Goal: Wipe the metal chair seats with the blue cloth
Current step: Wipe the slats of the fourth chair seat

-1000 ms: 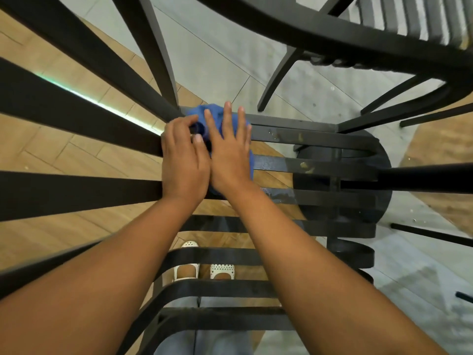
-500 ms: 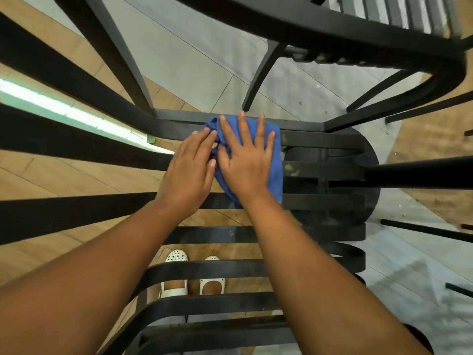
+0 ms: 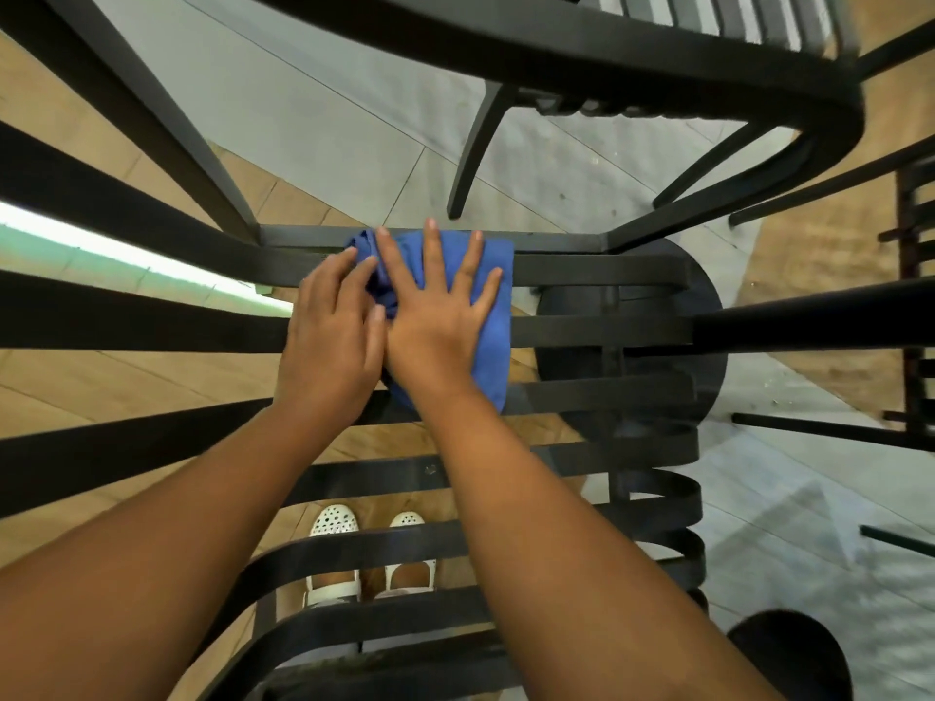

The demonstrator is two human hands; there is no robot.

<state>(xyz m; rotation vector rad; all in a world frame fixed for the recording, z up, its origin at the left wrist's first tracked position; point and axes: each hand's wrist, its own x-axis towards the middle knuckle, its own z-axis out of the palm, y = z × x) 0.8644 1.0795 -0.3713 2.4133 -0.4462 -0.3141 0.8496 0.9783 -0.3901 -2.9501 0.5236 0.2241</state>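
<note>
The chair seat [image 3: 582, 328] is made of flat black metal slats with gaps between them, matte and a little dusty, the nearer slats bending down in a curve at the front edge; through the gaps the floor [image 3: 126, 376] shows as warm wood-look planks on one side and pale grey tiles further off, and a pair of white perforated shoes [image 3: 372, 559] stands below the seat. A second black chair [image 3: 632, 63] with a curved rail and a slatted seat sits beyond, its legs on the grey tile. The blue cloth [image 3: 493, 341] is soft and slightly napped, lying partly bunched at its far left corner and spread flatter to the right, draped across the far slats of the seat. The right hand [image 3: 437, 321] lies flat on the cloth, palm down, fingers fully spread, pressing rather than gripping; the left hand [image 3: 331, 341] sits just beside it, touching it, fingers loosely curved with the tips at the bunched edge of the cloth; whether they pinch the fabric I cannot tell.
</note>
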